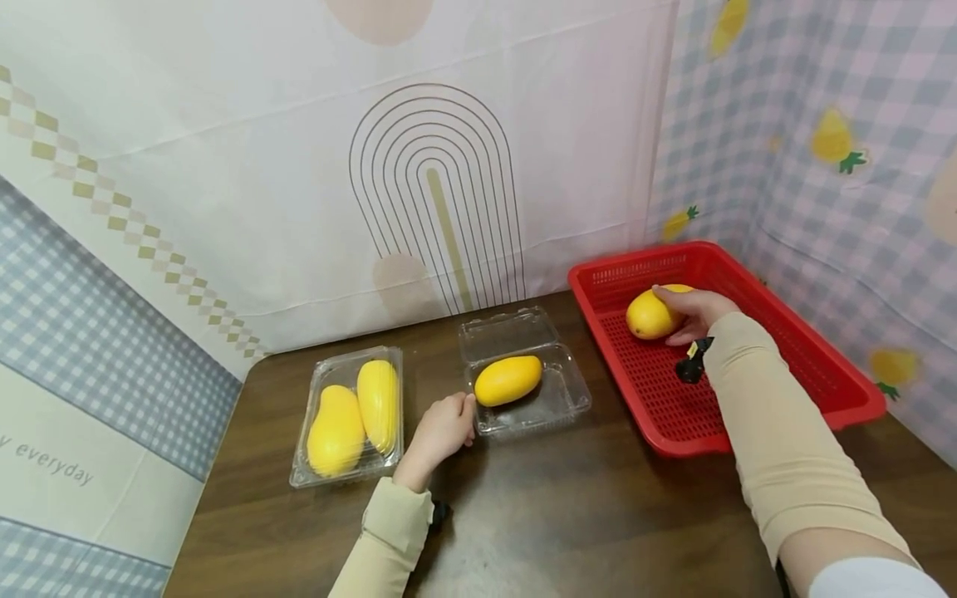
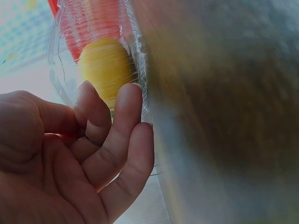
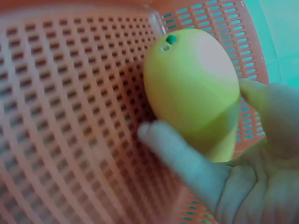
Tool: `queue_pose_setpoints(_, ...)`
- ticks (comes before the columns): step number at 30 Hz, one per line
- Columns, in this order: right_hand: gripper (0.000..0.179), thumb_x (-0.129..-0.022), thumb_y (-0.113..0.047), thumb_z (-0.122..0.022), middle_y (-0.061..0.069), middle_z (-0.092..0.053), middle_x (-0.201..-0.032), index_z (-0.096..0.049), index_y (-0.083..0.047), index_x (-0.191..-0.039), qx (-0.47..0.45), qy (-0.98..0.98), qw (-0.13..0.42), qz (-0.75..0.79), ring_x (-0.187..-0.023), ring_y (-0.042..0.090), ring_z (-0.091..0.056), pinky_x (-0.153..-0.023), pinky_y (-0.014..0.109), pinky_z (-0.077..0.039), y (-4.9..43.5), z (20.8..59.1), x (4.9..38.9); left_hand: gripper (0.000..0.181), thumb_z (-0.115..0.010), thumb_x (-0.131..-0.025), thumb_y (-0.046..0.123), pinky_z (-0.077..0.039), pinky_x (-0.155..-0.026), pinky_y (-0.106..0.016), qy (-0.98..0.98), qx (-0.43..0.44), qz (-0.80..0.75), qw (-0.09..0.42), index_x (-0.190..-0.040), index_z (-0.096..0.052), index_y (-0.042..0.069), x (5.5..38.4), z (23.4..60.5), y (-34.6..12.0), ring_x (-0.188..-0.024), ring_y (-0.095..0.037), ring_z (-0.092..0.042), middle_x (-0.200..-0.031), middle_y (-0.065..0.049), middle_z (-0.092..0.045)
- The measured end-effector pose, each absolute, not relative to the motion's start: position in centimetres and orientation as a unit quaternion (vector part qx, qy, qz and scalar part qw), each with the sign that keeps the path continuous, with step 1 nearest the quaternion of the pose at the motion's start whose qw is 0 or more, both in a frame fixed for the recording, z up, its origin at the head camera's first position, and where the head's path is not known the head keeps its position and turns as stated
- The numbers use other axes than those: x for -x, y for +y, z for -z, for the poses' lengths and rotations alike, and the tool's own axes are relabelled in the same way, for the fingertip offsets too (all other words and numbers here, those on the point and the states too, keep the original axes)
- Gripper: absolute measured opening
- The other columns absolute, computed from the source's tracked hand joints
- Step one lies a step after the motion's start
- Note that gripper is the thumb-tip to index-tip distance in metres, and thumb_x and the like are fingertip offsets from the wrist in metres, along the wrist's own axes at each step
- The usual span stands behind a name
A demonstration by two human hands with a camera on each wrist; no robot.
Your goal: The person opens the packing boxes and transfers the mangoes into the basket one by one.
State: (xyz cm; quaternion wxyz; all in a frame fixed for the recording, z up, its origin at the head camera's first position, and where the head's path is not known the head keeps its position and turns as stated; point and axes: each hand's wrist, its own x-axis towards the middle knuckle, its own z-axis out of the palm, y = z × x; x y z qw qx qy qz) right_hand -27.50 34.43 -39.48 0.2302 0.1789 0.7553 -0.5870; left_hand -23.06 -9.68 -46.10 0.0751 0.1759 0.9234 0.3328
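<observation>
My right hand (image 1: 699,314) is inside the red basket (image 1: 626,394), thumb and fingers around a smooth oval yellow fruit (image 1: 652,316). In the right wrist view, this fruit (image 3: 191,84) has a small green stem mark and lies against the mesh. My left hand (image 1: 444,428) is at the near left corner of an open clear plastic clamshell box (image 1: 564,390). Its fingers bend loosely, fingertips (image 2: 135,91) right at the box's edge. One long yellow fruit (image 1: 508,380) lies inside that box. The left wrist view shows the same fruit (image 2: 105,70) through the plastic.
Left of my left hand, another clear box (image 1: 302,465) holds a pear-shaped yellow fruit (image 1: 335,432) and a longer one (image 1: 377,405). The brown wooden table (image 1: 546,515) meets a patterned cloth backdrop (image 1: 299,208) behind the boxes. More cloth hangs beyond the basket.
</observation>
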Motion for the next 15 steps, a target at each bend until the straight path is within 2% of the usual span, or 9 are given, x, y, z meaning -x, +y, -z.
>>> queue_pose_setpoints(3,0.097,-0.101,-0.058,-0.034,0.047,-0.027,-0.141,0.0,0.018,-0.15,-0.165,0.811,0.233,0.51,-0.099,0.038,-0.065,-0.084,0.036,-0.058,35.1,38.5,27.3,0.037,-0.04,-0.11,0.025,-0.048,-0.061,-0.034,0.924,-0.176,-0.331,0.075,-0.08,-0.057,0.011,23.1,46.1,-9.6,-0.052,-0.015,-0.056,-0.059,0.002,-0.058)
queue_pose_setpoints(7,0.099,-0.102,-0.06,-0.032,0.049,-0.024,-0.143,0.001,0.02,-0.15,-0.163,0.844,0.231,0.456,-0.114,0.047,-0.057,-0.089,0.039,-0.056,35.8,37.4,27.3,0.037,-0.039,-0.11,0.026,-0.048,-0.061,-0.035,0.924,-0.177,-0.33,0.077,-0.08,-0.056,0.011,23.1,46.0,-9.5,-0.052,-0.015,-0.056,-0.059,0.002,-0.058)
queue_pose_setpoints(9,0.098,-0.102,-0.059,-0.033,0.05,-0.025,-0.142,0.001,0.02,-0.15,-0.166,0.845,0.232,0.452,-0.107,0.043,-0.063,-0.088,0.038,-0.057,36.0,37.0,27.4,0.037,-0.039,-0.11,0.026,-0.048,-0.061,-0.035,0.923,-0.178,-0.331,0.077,-0.08,-0.056,0.011,23.1,46.0,-9.4,-0.052,-0.015,-0.056,-0.059,0.002,-0.058)
queue_pose_setpoints(11,0.099,-0.101,-0.057,-0.037,0.05,-0.026,-0.141,0.0,0.021,-0.149,-0.166,0.841,0.241,0.456,-0.093,0.035,-0.068,-0.084,0.036,-0.058,36.0,36.9,27.4,0.037,-0.039,-0.11,0.025,-0.048,-0.061,-0.035,0.923,-0.178,-0.332,0.076,-0.08,-0.056,0.011,23.1,46.0,-9.4,-0.052,-0.015,-0.057,-0.059,0.002,-0.058)
queue_pose_setpoints(15,0.102,-0.099,-0.057,-0.046,0.049,-0.03,-0.14,-0.005,0.022,-0.148,-0.163,0.831,0.265,0.462,-0.074,0.02,-0.07,-0.076,0.031,-0.059,36.0,37.0,27.5,0.037,-0.039,-0.11,0.025,-0.048,-0.061,-0.035,0.924,-0.177,-0.331,0.076,-0.079,-0.056,0.011,23.1,46.0,-9.2,-0.052,-0.014,-0.056,-0.059,0.002,-0.058)
